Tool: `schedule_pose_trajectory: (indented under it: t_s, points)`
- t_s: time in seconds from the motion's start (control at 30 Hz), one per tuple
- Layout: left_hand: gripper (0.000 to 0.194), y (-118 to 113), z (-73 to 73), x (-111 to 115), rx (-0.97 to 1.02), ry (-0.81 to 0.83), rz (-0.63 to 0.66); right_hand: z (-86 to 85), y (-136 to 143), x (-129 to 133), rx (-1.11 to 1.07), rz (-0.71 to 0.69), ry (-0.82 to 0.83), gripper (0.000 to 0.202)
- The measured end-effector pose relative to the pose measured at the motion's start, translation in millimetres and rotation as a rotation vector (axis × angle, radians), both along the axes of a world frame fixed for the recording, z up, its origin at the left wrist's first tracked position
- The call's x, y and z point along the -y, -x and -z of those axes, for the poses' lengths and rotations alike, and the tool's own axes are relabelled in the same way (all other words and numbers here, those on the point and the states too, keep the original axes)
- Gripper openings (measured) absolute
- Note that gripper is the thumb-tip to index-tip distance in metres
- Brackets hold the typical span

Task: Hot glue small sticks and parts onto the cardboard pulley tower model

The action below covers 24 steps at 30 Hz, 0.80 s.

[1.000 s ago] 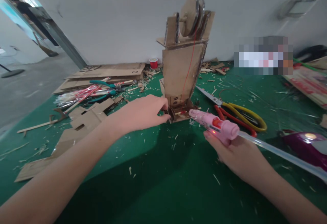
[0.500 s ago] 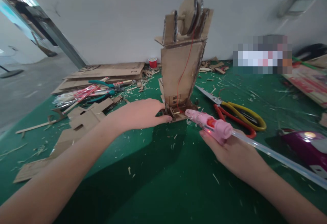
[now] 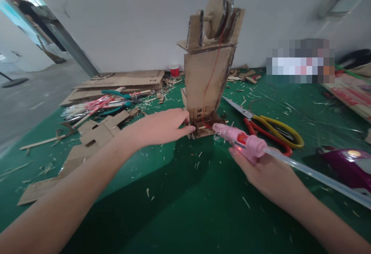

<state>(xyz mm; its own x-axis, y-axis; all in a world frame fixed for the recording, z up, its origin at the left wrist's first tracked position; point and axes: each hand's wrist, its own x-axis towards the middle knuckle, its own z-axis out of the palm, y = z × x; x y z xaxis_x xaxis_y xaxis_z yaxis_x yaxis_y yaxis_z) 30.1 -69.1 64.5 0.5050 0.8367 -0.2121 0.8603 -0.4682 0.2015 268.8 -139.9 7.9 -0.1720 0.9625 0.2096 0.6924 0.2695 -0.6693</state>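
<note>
A tall cardboard model stands upright on the green table, with a cardboard wheel between uprights at its top. Red thread runs from the wheel down the front to the base. My left hand grips the left side of the base between thumb and fingers; some fingertips are hidden behind it. My right hand is closed around a pink hot glue gun with a lit red light. Its nozzle is at the right front of the base, and a long clear glue stick sticks out of its back.
Scissors with red and yellow handles lie right of the model, near a purple device. To the left are cardboard pieces, teal-handled pliers and stacked cardboard sheets. A red spool stands behind. A person is far left.
The whole view has shifted slightly, with things appearing a little further right. Both hands keep their grips, and the glue gun's nozzle stays at the base.
</note>
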Motion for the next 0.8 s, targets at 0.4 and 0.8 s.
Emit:
schedule_pose_trajectory:
  t_s: [0.4, 0.8]
  points:
    - [0.046, 0.1, 1.3, -2.0, 0.037, 0.023, 0.066, 0.3, 2.9, 1.4, -0.061, 0.06, 0.027, 0.027]
    - [0.043, 0.9, 1.0, -2.8, 0.035, -0.013, 0.033, -1.1, -0.3, 1.5, -0.003, 0.007, -0.007, 0.026]
